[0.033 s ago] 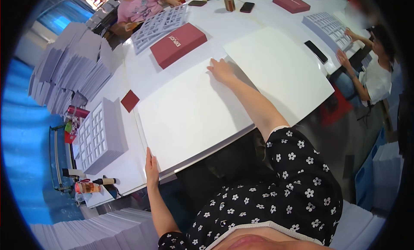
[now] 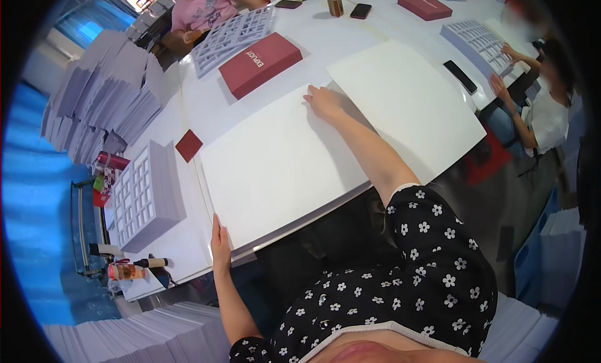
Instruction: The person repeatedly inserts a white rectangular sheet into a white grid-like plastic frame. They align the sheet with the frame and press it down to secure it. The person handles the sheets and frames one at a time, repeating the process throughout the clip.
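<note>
Right hand [image 2: 324,103]: laid palm down at the far edge of the large white rectangular board [image 2: 269,169], fingers apart and slightly bent, nothing seen enclosed. Left hand [image 2: 220,244]: set upright against the board's near left corner, fingers straight; whether the edge was pinched could not be made out.

Board: flat on the white tabletop [image 2: 197,109], between the two hands, its long near side along the table's front edge. Number of layers not discernible. Judged risk: if more pressure were applied by one hand than by the other, the board could be turned askew; with the table edge so near, the front could be tipped over it.

Second white sheet [image 2: 407,106]: just right of the board, crossed by the right forearm. It could be dragged by the sleeve or elbow, and its near corner was judged exposed to a knock.

Just beyond the left end, a small dark red square card [image 2: 189,146]; it could be caught under a shifted corner. Past the far edge, a dark red rectangular box [image 2: 260,63], liable to be bumped by an overlong push. Farther left, a stack of white gridded trays [image 2: 144,197], apart from the left hand.
</note>
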### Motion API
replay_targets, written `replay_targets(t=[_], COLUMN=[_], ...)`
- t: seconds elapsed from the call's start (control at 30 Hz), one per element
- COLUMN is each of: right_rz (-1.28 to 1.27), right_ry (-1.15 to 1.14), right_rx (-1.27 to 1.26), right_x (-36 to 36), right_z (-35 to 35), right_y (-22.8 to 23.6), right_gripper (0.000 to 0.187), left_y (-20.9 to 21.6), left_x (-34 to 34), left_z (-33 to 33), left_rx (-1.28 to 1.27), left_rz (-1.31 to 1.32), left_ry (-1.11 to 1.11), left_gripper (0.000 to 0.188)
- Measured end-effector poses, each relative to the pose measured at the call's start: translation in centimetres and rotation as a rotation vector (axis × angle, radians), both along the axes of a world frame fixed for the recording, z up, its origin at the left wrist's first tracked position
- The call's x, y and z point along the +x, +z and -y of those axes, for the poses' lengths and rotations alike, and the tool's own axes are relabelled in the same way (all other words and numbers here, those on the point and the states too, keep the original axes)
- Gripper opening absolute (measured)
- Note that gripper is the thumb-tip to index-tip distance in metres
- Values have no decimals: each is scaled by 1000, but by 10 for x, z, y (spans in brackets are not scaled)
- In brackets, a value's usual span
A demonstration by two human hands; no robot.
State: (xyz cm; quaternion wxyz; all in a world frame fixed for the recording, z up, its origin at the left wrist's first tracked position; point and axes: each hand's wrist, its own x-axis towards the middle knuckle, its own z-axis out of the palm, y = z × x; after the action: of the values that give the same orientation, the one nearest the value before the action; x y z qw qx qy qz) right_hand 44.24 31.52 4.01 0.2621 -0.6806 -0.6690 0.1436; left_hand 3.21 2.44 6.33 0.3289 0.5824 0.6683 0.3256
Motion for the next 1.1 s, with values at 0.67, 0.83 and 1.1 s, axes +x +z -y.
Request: replay_targets(t=[0.67,0.83,1.1], right_rz=[97,133,145], right_ry=[43,59,37], right_rx=[96,94,108], right_x=[-12,-8,-12], right_z=[3,-6,-10], right_y=[-3,-2,-9], right_gripper=[30,37,39], left_y=[-1,0,1], left_x=[-7,-5,-3], left_z=[4,1,-1], left_rx=[39,32,34], left_rz=[-49,-61,-66], left_ry=[-43,-53,-51], left_gripper=[49,49,49])
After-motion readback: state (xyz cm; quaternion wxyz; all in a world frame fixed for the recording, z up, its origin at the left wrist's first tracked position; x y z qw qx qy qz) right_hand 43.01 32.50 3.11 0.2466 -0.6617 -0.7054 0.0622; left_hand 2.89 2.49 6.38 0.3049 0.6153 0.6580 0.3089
